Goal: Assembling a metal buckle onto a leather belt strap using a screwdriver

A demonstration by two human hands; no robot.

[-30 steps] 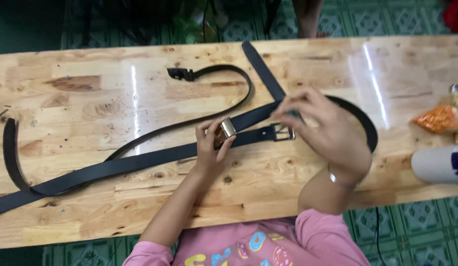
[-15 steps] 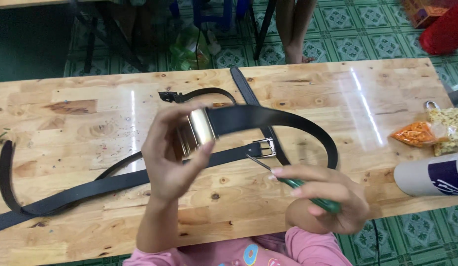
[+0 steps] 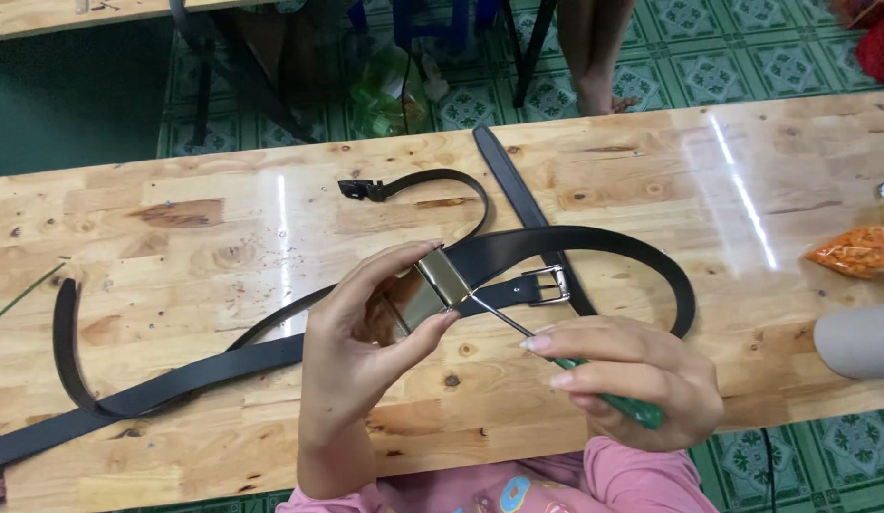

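My left hand (image 3: 366, 332) holds a shiny metal belt buckle (image 3: 425, 290) raised above the wooden table (image 3: 176, 228), thumb and fingers pinching its sides. The buckle sits on the end of a black belt (image 3: 594, 249) that loops back to the table. My right hand (image 3: 632, 380) grips a green-handled screwdriver (image 3: 613, 394); its thin metal tip touches the buckle's edge. A second black belt (image 3: 176, 380) with a silver frame buckle (image 3: 547, 285) lies across the table under my hands.
A third black strap with a black clasp (image 3: 361, 188) curves at the table's middle back. An orange snack bag (image 3: 855, 252) and a grey cylinder (image 3: 855, 340) sit at the right edge. A person's bare legs (image 3: 594, 57) stand beyond the table on green tiles.
My left hand turned the buckle and lowered it slightly. My right hand brought the screwdriver up until its tip met the buckle.
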